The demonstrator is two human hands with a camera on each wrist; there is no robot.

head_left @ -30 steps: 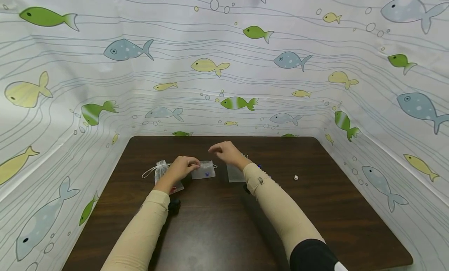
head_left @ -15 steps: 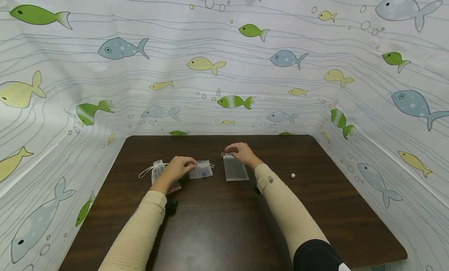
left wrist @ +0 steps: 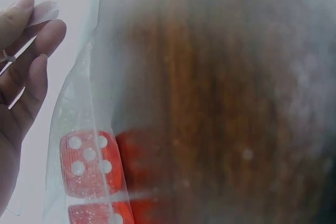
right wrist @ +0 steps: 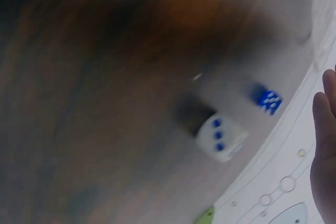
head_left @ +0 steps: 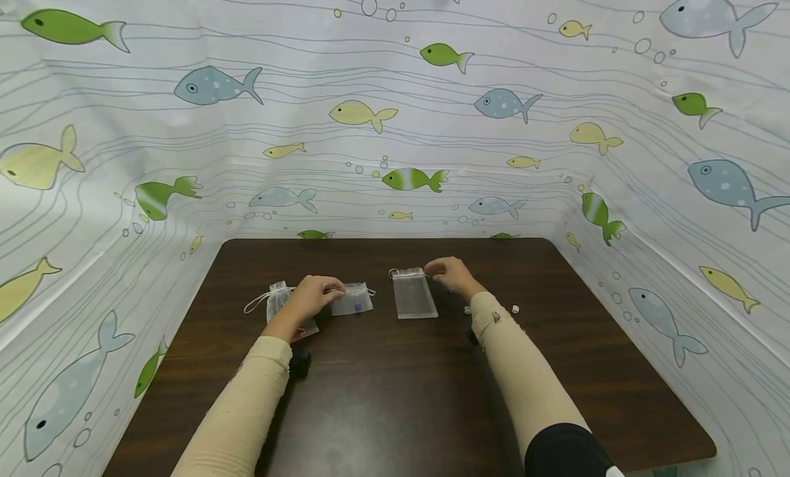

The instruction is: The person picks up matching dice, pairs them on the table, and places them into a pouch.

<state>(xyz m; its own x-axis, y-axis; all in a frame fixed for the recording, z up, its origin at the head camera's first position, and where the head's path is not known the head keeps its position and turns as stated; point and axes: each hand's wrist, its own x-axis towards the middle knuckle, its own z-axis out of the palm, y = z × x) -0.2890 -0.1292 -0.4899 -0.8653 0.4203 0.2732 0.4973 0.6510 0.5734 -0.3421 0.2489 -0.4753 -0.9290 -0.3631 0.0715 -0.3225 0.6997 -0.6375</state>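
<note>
My left hand pinches the edge of a small sheer drawstring pouch that has a blue die in it. In the left wrist view, thumb and finger hold a bit of its thin cloth. Under the left forearm lies another sheer pouch with red dice inside. My right hand hovers with loosely bent fingers by the top right corner of a flat, see-through pouch. Close below that hand are a blue die and a white die.
Another white die lies further right on the dark wooden table. A fish-patterned white curtain encloses the table at the back and both sides.
My right hand has moved right, from above the gap between the pouches to the right pouch's far corner, uncovering that pouch. My left hand keeps its place on the middle pouch.
</note>
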